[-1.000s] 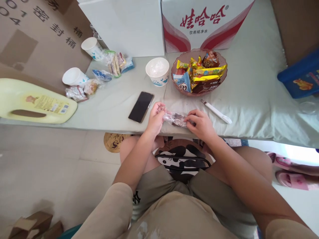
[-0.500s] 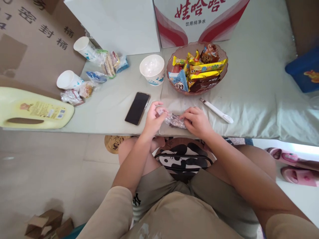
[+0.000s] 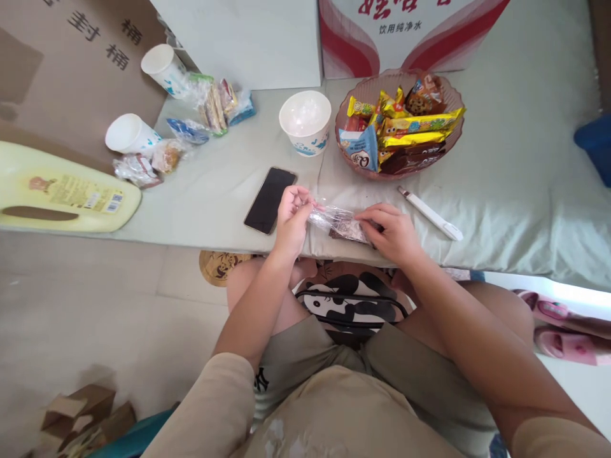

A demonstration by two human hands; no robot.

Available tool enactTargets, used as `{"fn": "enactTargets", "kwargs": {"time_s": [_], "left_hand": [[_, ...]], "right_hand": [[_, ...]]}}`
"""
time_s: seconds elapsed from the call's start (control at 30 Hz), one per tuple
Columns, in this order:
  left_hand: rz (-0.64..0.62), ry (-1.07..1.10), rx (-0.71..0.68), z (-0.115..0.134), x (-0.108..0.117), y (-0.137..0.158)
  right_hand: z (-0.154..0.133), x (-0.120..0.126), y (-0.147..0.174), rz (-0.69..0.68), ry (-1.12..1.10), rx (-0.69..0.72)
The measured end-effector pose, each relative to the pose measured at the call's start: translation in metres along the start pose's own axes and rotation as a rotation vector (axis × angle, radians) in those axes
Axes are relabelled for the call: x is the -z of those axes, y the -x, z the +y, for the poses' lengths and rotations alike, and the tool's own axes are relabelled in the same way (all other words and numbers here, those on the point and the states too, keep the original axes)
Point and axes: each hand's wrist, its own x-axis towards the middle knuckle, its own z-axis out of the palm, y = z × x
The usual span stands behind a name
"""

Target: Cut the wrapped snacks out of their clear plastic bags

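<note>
- A dark phone (image 3: pixel 270 200) lay on the cloth-covered bench (image 3: pixel 510 172), just beside the left hand (image 3: pixel 293 219) and partly behind it.
- A slim white tool with a dark tip (image 3: pixel 432 216) lay slantwise near the right hand (image 3: pixel 391 232), on its far right.
- A white carton (image 3: pixel 248 44) and a red-printed box (image 3: pixel 405 51) stood side by side at the back, walling off the middle.
- On the left stood a large brown carton (image 3: pixel 76 83), with a pale yellow jug (image 3: pixel 95 197) lying flat nearer the front.
- The bench's front edge ran just ahead of the person's knees; the see-through wrapped packet (image 3: pixel 351 229) was between the two hands, near that edge.
- The left fingers pinched the loose end of its wrapping, drawn out to the left; the right fingers were closed on its other end.
- To the right, wrinkled cloth stretched from the tool toward a blue object (image 3: pixel 596 146) at the picture's edge.
- Beyond the packet, a pink scalloped bowl (image 3: pixel 372 84) held yellow, brown and blue-wrapped snacks.
- Touching or just beside it, a white paper bowl (image 3: pixel 305 124) contained something see-through and crumpled.
- Two white paper cups leaned by the brown carton, wrapped snacks (image 3: pixel 217 108) near them; their insides could not be made out.
</note>
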Motion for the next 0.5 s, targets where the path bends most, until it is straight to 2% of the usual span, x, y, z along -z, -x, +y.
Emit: {"fn": "enactTargets", "kwargs": {"time_s": [0.3, 0.47, 0.5], "left_hand": [[0.04, -0.024, 0.013, 0.001, 0.004, -0.005], [0.076, -0.026, -0.005, 0.004, 0.004, -0.008], [0.092, -0.027, -0.005, 0.004, 0.004, -0.009]], "right_hand": [[-0.008, 0.009, 0.001, 0.213, -0.098, -0.02], [0.003, 0.026, 0.009, 0.332, -0.237, -0.191], [0.008, 0.03, 0.011, 0.32, -0.243, -0.224]]}}
